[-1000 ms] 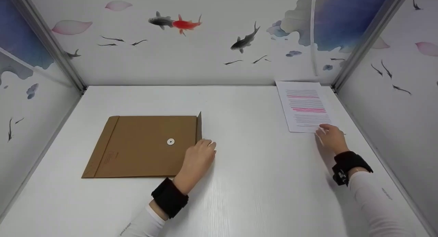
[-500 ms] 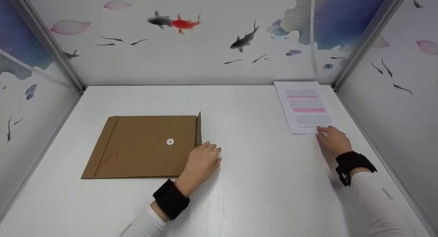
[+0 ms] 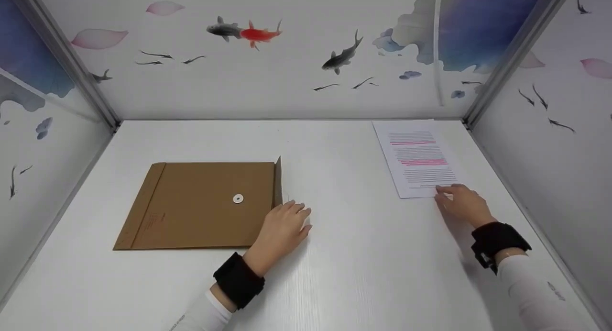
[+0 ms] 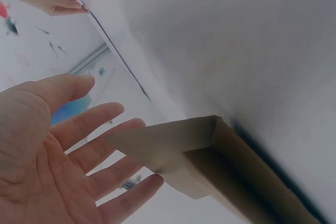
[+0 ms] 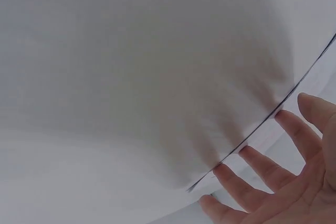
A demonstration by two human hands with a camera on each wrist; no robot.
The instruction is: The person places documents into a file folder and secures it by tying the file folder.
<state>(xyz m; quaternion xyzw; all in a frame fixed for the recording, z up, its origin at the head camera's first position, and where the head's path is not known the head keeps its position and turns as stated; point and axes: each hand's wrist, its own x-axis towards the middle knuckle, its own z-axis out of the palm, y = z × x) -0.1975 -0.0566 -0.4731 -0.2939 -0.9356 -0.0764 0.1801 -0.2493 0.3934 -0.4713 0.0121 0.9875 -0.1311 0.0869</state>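
So the printed sheet [image 3: 417, 158] at right of frame has slid down toward the viewer, dragged by the right hand [image 3: 461, 204], fingertips flat on its near edge. Left hand [image 3: 282, 226] rests open beside the brown envelope [image 3: 201, 204], gripping nothing.

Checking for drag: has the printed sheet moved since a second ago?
Yes. The printed sheet slid toward the person and slightly left, away from the back wall, under the right hand.

White table [image 3: 344, 254] extends beneath and between both hands. Enclosure walls [image 3: 287, 68] beyond the hands carry fish and petal prints. Aluminium corner posts [image 3: 507, 58] stand at far left and far right.
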